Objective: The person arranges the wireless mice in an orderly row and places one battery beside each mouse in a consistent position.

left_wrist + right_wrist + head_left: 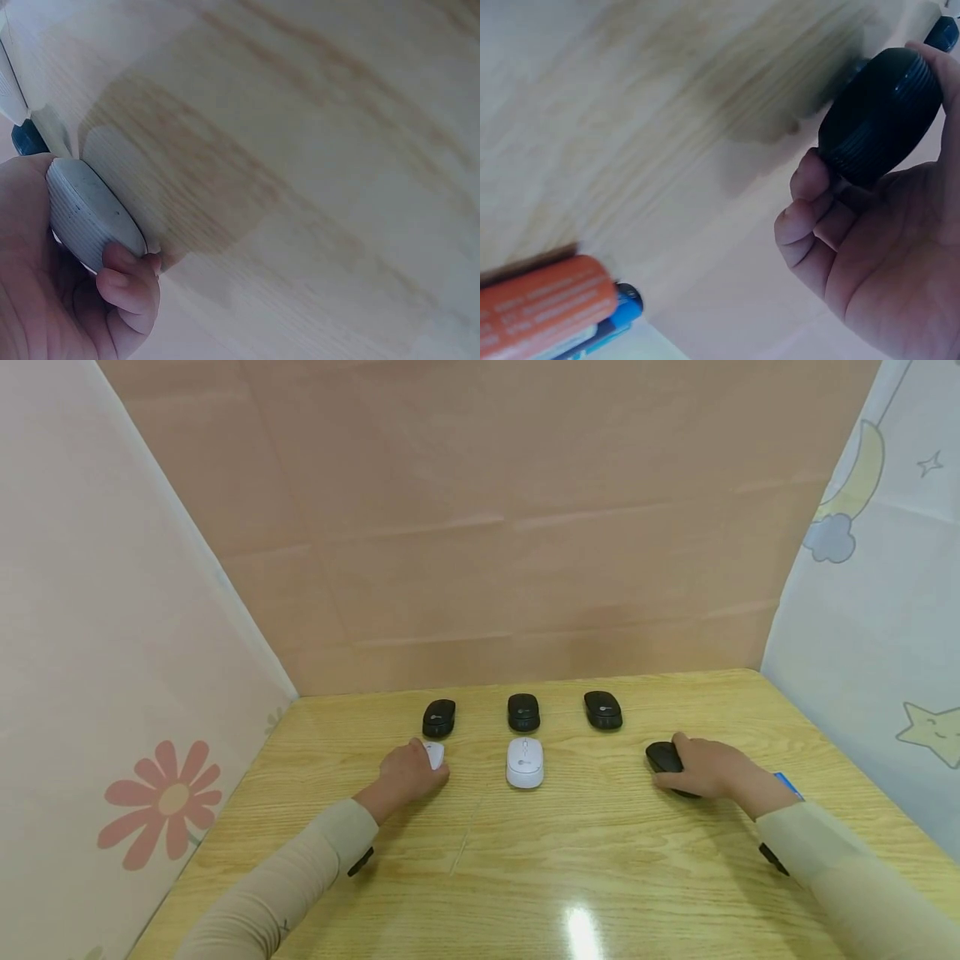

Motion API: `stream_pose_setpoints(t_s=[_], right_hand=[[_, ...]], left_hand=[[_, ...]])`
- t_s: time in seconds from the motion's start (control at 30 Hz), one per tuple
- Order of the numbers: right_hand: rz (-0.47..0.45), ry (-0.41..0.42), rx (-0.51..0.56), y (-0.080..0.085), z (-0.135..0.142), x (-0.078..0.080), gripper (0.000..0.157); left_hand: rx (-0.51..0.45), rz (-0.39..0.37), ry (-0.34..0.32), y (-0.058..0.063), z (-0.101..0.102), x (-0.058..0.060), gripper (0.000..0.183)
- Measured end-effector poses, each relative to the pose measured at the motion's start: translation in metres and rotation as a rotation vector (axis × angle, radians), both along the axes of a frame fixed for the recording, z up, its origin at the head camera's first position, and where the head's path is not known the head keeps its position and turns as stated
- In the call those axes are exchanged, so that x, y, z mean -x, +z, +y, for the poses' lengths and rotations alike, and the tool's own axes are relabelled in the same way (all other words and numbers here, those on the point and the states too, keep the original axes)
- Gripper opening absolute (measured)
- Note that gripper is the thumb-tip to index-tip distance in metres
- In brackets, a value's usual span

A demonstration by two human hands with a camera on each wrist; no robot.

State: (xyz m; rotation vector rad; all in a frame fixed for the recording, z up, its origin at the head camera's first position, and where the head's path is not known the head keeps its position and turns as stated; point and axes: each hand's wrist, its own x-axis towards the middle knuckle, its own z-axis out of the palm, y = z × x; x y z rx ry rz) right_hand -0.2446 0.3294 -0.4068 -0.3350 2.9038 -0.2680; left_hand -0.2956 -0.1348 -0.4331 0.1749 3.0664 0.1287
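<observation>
Toward the left of the table, my left hand [405, 774] grips a white computer mouse [435, 755] by its sides. Its ribbed flank shows between thumb and fingers in the left wrist view, where the white mouse [94, 214] is close to the wood. On the right, my right hand [708, 767] holds a black computer mouse [663, 757], thumb on one side and fingers on the other. The right wrist view shows this black mouse [881, 116] from its rear end. Between the hands stands another white mouse [525, 763].
Behind lies a row of black mice: left [438, 718], middle [523, 712] and right [603, 710]. An orange cylinder [547, 304] and a blue object [626, 307] lie near the right forearm. Cloth-like walls bound the wooden table [585, 852] at back and sides.
</observation>
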Motion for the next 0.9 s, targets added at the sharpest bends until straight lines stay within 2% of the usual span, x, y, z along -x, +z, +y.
stream_pose_setpoints(t_s=[0.5, 0.9], right_hand=[[0.037, -0.024, 0.009, 0.011, -0.029, 0.003, 0.085], [0.017, -0.112, 0.016, 0.013, -0.061, 0.005, 0.085]], left_hand=[[-0.015, 0.008, -0.007, 0.004, 0.0, -0.003, 0.068], [-0.01, -0.005, -0.014, 0.006, 0.001, -0.004, 0.066]])
